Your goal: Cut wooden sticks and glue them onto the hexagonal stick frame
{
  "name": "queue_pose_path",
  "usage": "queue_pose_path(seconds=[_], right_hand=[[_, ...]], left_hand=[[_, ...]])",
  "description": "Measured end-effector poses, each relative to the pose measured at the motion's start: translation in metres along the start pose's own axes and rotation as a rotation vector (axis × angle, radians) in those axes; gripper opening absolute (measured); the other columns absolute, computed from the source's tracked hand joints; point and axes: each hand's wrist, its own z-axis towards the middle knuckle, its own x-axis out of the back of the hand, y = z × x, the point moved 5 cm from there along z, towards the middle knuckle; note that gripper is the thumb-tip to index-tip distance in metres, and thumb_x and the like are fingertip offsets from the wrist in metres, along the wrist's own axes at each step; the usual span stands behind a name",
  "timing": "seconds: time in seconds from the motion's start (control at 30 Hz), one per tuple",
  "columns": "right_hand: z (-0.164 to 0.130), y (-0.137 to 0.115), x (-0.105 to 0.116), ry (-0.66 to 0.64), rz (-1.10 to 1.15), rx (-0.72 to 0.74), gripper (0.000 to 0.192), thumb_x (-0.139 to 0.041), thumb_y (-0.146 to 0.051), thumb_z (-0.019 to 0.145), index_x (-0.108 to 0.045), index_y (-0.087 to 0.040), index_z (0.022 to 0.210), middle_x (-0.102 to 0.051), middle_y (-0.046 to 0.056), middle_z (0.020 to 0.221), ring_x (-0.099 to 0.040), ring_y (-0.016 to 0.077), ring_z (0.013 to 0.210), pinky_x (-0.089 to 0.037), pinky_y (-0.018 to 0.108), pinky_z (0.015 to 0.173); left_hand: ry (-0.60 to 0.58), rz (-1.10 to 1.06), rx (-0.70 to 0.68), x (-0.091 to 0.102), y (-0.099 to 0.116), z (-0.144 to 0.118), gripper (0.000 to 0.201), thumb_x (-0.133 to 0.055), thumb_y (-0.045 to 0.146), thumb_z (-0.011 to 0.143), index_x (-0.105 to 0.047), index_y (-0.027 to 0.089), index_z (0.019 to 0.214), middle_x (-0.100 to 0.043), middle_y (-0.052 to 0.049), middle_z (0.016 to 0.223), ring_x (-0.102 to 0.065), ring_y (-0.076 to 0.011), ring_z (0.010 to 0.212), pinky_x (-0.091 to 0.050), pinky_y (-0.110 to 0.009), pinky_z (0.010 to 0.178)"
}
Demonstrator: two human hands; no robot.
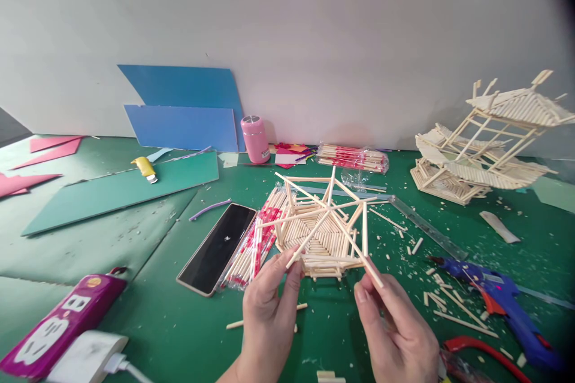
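The fingers of the left hand (269,305) pinched the near end of one roof stick (309,238), and the right hand (395,329) pinched another slanting stick (366,263); both rose from the stick model (324,233) standing on the green surface (135,239) just beyond them. Its hexagonal base and posts looked built, the roof ribs only begun. Left lay a phone (218,248) and bundled sticks (260,236); right, a glue gun (503,299); far right, a finished pavilion (485,143).
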Motion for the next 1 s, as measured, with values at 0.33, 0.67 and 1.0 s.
queue_pose_path(seconds=[0.33, 0.67, 1.0], right_hand=[[-0.003, 0.011, 0.002, 0.024, 0.07, -0.038, 0.035, -0.052, -0.009, 0.082, -0.055, -0.021, 0.115, -0.058, 0.005, 0.093, -0.057, 0.0128, 0.076, -0.05, 0.018, 0.058], [-0.003, 0.011, 0.002, -0.01, 0.044, -0.01, 0.038, -0.051, -0.008, 0.082, -0.054, -0.019, 0.119, -0.059, 0.007, 0.091, -0.059, 0.0147, 0.077, -0.051, 0.021, 0.059], [-0.002, 0.007, 0.002, 0.015, 0.05, -0.067, 0.037, -0.049, -0.013, 0.084, -0.054, -0.02, 0.12, -0.06, 0.006, 0.087, -0.059, 0.0143, 0.074, -0.049, 0.021, 0.056]], left_hand=[[-0.009, -0.306, 0.056, -0.005, -0.012, -0.002, 0.029, -0.057, 0.011, 0.081, -0.067, 0.028, 0.102, -0.054, -0.006, 0.121, -0.049, -0.0216, 0.115, -0.039, -0.037, 0.098], [-0.147, -0.513, 0.498, -0.018, -0.03, -0.005, 0.036, -0.064, 0.031, 0.077, -0.062, 0.018, 0.11, -0.052, -0.014, 0.127, -0.048, -0.0306, 0.117, -0.044, -0.041, 0.094], [0.0, -0.351, 0.248, -0.003, -0.009, -0.007, 0.027, -0.059, 0.02, 0.081, -0.064, 0.021, 0.108, -0.062, -0.009, 0.116, -0.056, -0.0228, 0.11, -0.047, -0.031, 0.092]])
